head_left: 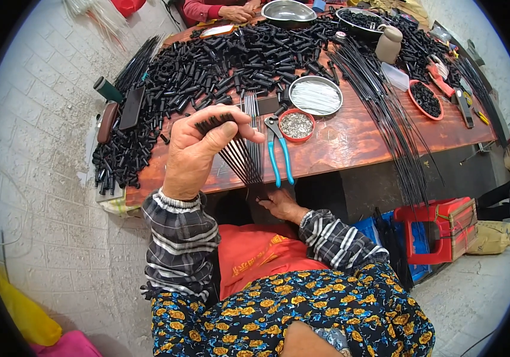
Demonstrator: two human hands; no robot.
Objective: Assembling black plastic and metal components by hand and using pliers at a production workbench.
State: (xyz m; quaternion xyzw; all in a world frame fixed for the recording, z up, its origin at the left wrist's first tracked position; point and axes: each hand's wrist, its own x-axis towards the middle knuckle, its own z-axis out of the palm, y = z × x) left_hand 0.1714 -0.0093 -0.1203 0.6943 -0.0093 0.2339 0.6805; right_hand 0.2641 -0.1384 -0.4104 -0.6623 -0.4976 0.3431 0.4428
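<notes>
My left hand (198,146) is raised over the table's front edge, fingers closed round the upper ends of a fan of thin black rods (237,160). The rods slant down and draw together near my right hand (285,206), which is below the table edge. Its fingers are bent at their lower ends, partly hidden in dark shadow. Behind the rods, more thin strips (254,110) lie on the table. Just right of them are pliers with teal handles (280,154) and a small red bowl of little metal pieces (311,132).
Black tubular parts (207,65) are heaped across the wooden table (350,149). A steel dish (339,105) holds white sticks. Long black rods (380,113) overhang the front edge at right, near a red stool (439,229). Another person's hands (237,13) rest at the far side.
</notes>
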